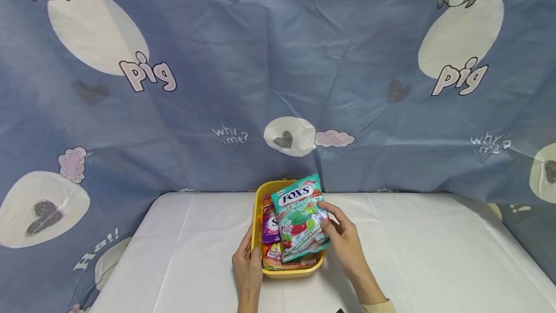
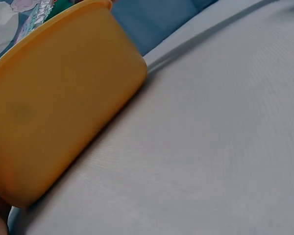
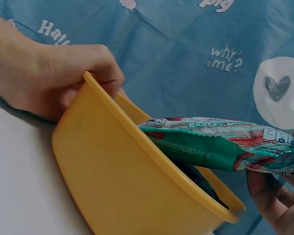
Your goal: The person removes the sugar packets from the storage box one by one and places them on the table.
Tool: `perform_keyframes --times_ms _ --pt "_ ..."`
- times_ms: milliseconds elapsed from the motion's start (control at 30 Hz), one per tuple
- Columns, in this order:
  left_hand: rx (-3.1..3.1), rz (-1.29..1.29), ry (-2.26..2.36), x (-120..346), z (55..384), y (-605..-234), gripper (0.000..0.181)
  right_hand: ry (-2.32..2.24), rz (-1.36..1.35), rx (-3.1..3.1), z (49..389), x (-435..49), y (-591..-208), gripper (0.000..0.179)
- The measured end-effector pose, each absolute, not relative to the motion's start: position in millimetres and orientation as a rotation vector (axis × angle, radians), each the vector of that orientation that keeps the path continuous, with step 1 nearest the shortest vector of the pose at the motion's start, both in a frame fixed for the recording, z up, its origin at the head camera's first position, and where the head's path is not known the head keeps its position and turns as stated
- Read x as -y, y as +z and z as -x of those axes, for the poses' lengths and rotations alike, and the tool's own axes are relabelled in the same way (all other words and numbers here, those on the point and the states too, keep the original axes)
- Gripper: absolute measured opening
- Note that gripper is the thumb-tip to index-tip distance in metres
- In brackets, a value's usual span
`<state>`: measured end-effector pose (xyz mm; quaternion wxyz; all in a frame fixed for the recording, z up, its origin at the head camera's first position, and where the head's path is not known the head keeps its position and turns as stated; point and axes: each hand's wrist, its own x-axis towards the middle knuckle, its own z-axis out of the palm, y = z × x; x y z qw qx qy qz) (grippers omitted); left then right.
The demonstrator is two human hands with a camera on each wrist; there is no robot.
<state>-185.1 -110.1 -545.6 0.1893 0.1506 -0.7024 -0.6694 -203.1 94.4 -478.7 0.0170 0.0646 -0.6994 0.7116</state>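
A teal candy bag lettered FOX'S lies tilted over the right part of a yellow basket. My right hand pinches the bag by its right edge, thumb on the front face; the right wrist view shows fingers beneath the candy bag. At the basket's left side my left hand grips the wall, and the right wrist view shows its fingers curled over the rim. Inside the basket sit a purple candy bag and an orange candy bag, both partly hidden by the teal one.
The basket stands on a white-covered table, close to its back edge. Behind hangs a blue cloth with pig and cloud prints. A small dark object shows at the bottom edge of the head view, too cropped to identify.
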Motion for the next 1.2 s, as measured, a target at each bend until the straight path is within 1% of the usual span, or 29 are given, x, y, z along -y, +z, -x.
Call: perform_keyframes --times_ms 267,600,1200 --pt "1.86 -0.422 -1.951 111 187 -548 0.06 2.175 -0.127 2.181 207 -101 -477 0.037" --pt "1.852 -0.482 -1.948 115 186 -545 0.061 2.168 -0.018 2.162 207 -111 -475 0.039" --pt "1.897 -0.507 -1.969 116 185 -542 0.063 2.083 0.132 2.182 212 -135 -476 0.039"
